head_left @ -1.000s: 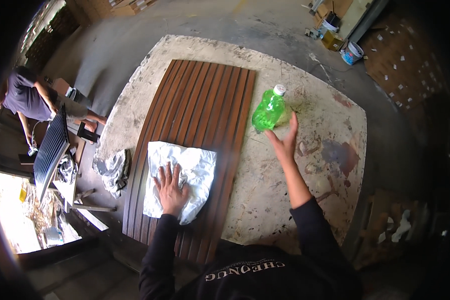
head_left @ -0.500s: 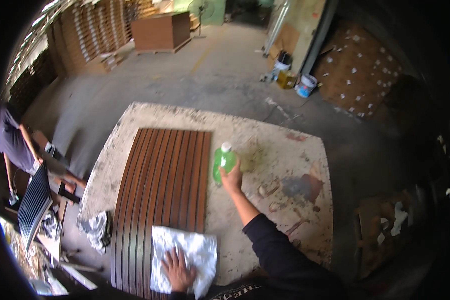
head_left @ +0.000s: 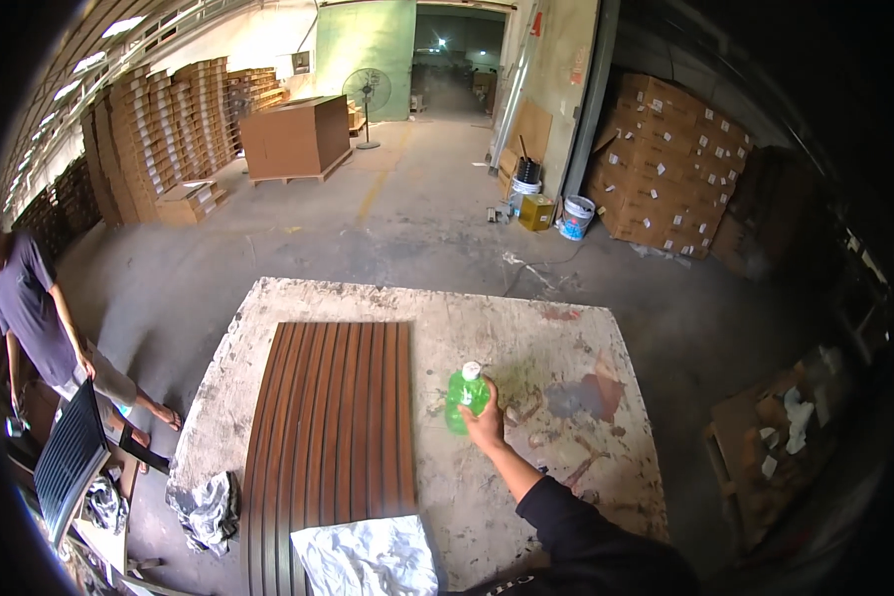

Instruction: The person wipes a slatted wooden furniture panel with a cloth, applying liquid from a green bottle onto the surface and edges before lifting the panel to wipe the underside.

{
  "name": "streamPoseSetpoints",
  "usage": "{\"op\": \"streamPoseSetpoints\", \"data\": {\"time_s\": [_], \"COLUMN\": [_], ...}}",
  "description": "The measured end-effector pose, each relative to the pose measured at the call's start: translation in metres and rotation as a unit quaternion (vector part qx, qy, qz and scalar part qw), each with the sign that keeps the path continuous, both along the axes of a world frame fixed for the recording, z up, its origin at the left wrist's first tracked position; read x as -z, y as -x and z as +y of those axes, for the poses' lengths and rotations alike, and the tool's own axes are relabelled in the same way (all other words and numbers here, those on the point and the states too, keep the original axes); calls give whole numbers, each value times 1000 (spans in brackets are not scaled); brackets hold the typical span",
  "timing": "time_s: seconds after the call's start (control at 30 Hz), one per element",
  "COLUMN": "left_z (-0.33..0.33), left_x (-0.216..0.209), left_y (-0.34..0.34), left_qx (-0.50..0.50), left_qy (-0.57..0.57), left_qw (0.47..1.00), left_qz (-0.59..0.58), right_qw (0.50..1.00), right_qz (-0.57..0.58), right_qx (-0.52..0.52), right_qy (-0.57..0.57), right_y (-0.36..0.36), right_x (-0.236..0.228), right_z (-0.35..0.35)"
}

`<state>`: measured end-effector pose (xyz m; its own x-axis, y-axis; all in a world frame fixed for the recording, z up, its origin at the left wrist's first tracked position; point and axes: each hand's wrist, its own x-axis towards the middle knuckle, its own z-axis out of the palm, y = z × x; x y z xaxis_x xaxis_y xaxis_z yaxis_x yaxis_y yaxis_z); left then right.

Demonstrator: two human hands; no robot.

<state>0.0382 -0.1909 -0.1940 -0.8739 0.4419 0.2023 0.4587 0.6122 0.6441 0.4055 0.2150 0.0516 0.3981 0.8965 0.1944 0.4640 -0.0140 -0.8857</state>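
Note:
My right hand (head_left: 485, 425) is wrapped round a green see-through bottle (head_left: 464, 395) with a white cap. It holds the bottle over the table, to the right of a slatted brown wooden panel (head_left: 333, 417) with dark grooves. A white cloth (head_left: 366, 558) lies crumpled across the panel's near end and over its right edge. My left hand is out of the picture. The stained, pale worktable (head_left: 526, 328) bears the panel. Whether the bottle's base touches the tabletop, I cannot tell.
A crumpled grey-white rag (head_left: 207, 512) lies at the table's left edge. Further left, a person (head_left: 32, 308) holds a dark slatted panel (head_left: 74, 452). Buckets (head_left: 575, 219), stacked cartons (head_left: 666, 164), a large brown box (head_left: 296, 139) and a standing fan (head_left: 368, 94) are beyond the table.
My view has tipped up, so the table sits lower. My left hand, which lay flat on the cloth, has gone out of view. The bottle has moved slightly right in my right hand.

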Motion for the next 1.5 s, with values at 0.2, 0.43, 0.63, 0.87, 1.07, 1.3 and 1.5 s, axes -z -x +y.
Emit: {"op": "streamPoseSetpoints", "data": {"time_s": [0.2, 0.43, 0.63, 0.87, 1.07, 1.3, 1.5], "left_z": [53, 48, 111, 224, 315, 347, 284], "left_x": [-126, -143, -227, -221, -177, -215, -258], "left_y": [1, 109, 18, -100, -140, -108, -107], "left_qx": [-50, 81, 298, 500, 568, 369, 255], "left_qy": [-107, 70, 230, 194, 15, -210, -347], "left_qw": [950, 973, 926, 841, 815, 657, 412], "left_qz": [-290, -205, 24, 73, 117, -623, -803], "right_qw": [999, 995, 998, 997, 996, 995, 981], "right_qz": [15, 95, 48, 4, 11, 36, 40], "right_qx": [13, -14, 6, 60, 74, 88, -182], "right_qy": [-45, -24, -39, -46, -41, -40, -48], "right_y": [-24, -45, -79, -74, -71, -69, -60], "right_x": [32, 26, 26, 47, 43, 51, -29], "right_z": [-18, -65, -121, -139, -150, -137, -143]}}
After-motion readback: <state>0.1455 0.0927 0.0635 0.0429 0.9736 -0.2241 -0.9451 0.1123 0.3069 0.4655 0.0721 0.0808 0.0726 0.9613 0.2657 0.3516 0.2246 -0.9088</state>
